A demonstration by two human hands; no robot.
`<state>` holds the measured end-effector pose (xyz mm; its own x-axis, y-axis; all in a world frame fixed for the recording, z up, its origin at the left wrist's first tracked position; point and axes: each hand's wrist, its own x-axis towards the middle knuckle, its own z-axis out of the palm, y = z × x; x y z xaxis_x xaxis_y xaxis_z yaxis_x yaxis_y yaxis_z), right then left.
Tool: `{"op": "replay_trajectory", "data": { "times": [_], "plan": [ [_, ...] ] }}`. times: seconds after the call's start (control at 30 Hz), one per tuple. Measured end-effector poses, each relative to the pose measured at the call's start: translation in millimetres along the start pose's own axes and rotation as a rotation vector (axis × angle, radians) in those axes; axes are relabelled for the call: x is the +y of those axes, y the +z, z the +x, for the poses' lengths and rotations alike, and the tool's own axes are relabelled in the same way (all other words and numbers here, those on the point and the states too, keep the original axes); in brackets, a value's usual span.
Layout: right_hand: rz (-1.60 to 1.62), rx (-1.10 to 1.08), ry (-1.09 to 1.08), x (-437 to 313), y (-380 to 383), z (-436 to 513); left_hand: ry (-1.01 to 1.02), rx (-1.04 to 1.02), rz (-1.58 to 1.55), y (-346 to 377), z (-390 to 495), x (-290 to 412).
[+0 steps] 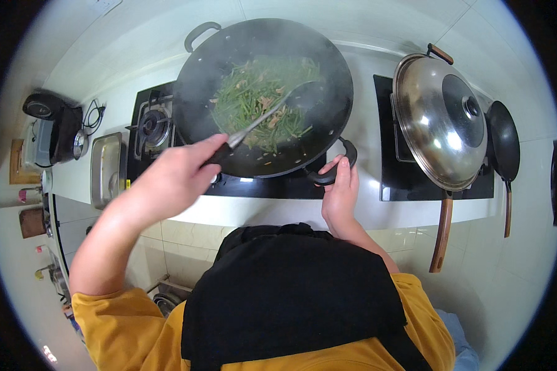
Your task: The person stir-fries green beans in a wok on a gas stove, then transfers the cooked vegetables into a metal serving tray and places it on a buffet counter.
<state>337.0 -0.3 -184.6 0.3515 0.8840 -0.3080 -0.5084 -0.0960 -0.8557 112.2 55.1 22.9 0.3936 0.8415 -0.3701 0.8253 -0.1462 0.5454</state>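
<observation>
A large dark wok [195, 111] rests over the black gas hob, tilted in the view by the lens, with steam rising from it. Cut green vegetable stems [246, 104] mixed with pinkish pieces, perhaps meat, lie in its middle. My left hand [181, 171] grips the dark handle of a metal cooking utensil [264, 116]; its broad head dips into the wok right of the greens, blurred by steam, so spatula or ladle I cannot tell. My right hand [341, 190] holds the wok's near black loop handle [350, 153], fingers curled around it.
A gas burner [154, 123] shows left of the wok, beside a rectangular metal tray [97, 171]. On the right hob stands a lidded pan [417, 116], its wooden handle [442, 236] jutting over the counter edge. Beyond it is a smaller dark pan [503, 134]. A black appliance [65, 130] stands far left.
</observation>
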Motion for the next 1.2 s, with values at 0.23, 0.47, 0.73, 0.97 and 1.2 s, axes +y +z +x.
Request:
{"op": "replay_trajectory", "data": {
  "times": [0.23,0.47,0.73,0.97,1.2],
  "plan": [
    [-0.003,-0.008,-0.057,3.9,1.8,-1.4,-0.187,0.179,0.079,-62.4,-29.1,-35.4],
    [0.0,-0.009,0.003,1.2,-0.9,-0.8,-0.481,0.059,-0.102,-15.2,-30.4,-50.2],
    [0.022,0.011,-0.015,-0.1,3.1,1.5,-0.03,0.309,0.274,-19.2,-74.3,-67.3],
    [0.054,-0.018,-0.052,6.5,-10.2,-4.0,-0.113,0.244,0.45,43.9,-41.3,-75.5],
    [-0.046,0.018,-0.032,33.4,-30.7,-54.9,0.292,0.445,-0.166,85.3,-57.9,-124.6]
  ]
}}
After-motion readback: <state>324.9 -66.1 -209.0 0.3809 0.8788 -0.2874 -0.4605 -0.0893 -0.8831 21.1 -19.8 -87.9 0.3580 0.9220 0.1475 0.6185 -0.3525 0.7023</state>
